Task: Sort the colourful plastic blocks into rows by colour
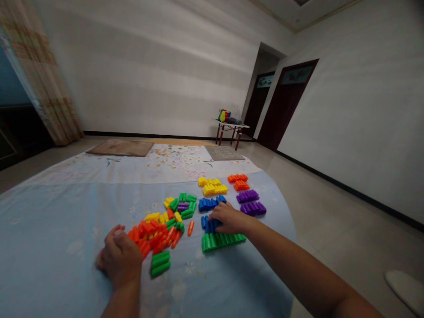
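Note:
My right hand (pixel 228 218) reaches over a row of blue plastic pieces (pixel 209 225), its fingers bent down and closed on them. Just below that lies a row of green plastic pieces (pixel 221 241); above it is another blue row (pixel 208 204). My left hand (pixel 121 254) rests on the cloth against the left side of a loose pile of orange plastic pieces (pixel 154 234). Its fingers are curled in, and whatever they may hold is hidden. Two green pieces (pixel 160 263) lie side by side to the right of that hand.
Yellow rows (pixel 213 189), orange rows (pixel 239 181) and purple rows (pixel 251 207) lie farther back on the cloth-covered table (pixel 59 221). Mixed yellow, green and purple pieces adjoin the pile. A brown board (pixel 121 148) and a grey mat (pixel 224 153) lie at the far edge.

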A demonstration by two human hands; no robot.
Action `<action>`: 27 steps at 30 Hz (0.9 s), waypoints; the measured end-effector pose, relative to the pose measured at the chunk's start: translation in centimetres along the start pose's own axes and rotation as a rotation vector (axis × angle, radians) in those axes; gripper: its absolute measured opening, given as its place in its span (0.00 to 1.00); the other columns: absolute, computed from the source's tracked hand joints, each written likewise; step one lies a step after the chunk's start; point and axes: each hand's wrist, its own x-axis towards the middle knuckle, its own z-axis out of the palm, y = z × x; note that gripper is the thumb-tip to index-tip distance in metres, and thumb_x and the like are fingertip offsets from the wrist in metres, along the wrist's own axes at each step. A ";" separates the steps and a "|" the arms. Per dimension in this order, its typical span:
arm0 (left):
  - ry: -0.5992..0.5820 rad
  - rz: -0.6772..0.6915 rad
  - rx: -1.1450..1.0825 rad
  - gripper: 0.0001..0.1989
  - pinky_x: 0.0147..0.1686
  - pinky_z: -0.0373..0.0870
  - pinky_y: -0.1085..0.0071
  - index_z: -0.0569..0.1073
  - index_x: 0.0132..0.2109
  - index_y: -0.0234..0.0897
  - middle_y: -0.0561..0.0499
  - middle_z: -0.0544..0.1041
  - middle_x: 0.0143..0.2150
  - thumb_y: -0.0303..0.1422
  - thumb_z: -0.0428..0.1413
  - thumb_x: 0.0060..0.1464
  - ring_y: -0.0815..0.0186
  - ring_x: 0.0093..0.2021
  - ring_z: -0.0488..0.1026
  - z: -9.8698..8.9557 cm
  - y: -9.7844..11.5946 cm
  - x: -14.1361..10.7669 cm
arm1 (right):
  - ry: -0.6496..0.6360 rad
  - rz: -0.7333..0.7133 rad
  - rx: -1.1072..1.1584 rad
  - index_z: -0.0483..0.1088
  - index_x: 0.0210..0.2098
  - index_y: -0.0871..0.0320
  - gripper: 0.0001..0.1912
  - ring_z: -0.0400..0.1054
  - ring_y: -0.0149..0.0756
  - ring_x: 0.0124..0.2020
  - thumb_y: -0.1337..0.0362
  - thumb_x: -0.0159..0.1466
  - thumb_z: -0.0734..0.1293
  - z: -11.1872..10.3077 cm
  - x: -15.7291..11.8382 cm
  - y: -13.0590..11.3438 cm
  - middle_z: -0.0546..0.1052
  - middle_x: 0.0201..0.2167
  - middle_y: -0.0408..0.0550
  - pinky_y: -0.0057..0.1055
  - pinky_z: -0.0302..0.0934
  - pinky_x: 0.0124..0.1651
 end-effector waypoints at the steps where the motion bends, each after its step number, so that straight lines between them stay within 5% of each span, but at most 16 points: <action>1: -0.005 -0.029 -0.008 0.27 0.54 0.58 0.55 0.68 0.51 0.30 0.35 0.73 0.48 0.40 0.33 0.58 0.53 0.49 0.69 0.0 0.0 0.0 | -0.005 -0.009 -0.005 0.70 0.48 0.55 0.20 0.60 0.46 0.48 0.62 0.55 0.67 0.0 0.1 0.0 0.72 0.44 0.52 0.43 0.52 0.50; 14: -0.034 -0.125 -0.045 0.22 0.56 0.57 0.56 0.68 0.50 0.34 0.40 0.73 0.49 0.37 0.36 0.58 0.54 0.52 0.68 -0.2 0.2 0.3 | -0.051 -0.106 -0.034 0.70 0.49 0.56 0.24 0.62 0.49 0.47 0.60 0.52 0.69 0.0 1.0 0.6 0.72 0.44 0.54 0.48 0.52 0.50; 20: -0.043 -0.115 -0.030 0.22 0.56 0.57 0.54 0.68 0.50 0.35 0.40 0.72 0.51 0.38 0.35 0.59 0.54 0.53 0.67 0.0 -0.3 0.4 | 0.093 -0.052 0.021 0.67 0.52 0.56 0.26 0.60 0.49 0.50 0.63 0.53 0.69 -1.0 1.8 2.0 0.71 0.47 0.54 0.46 0.51 0.51; 27: -0.045 -0.120 -0.061 0.22 0.57 0.56 0.51 0.68 0.48 0.36 0.39 0.72 0.51 0.38 0.36 0.58 0.53 0.55 0.66 0.0 -0.2 0.5 | -0.043 -0.042 -0.008 0.68 0.52 0.55 0.26 0.62 0.51 0.51 0.61 0.54 0.67 -0.2 3.0 1.9 0.72 0.47 0.55 0.49 0.51 0.53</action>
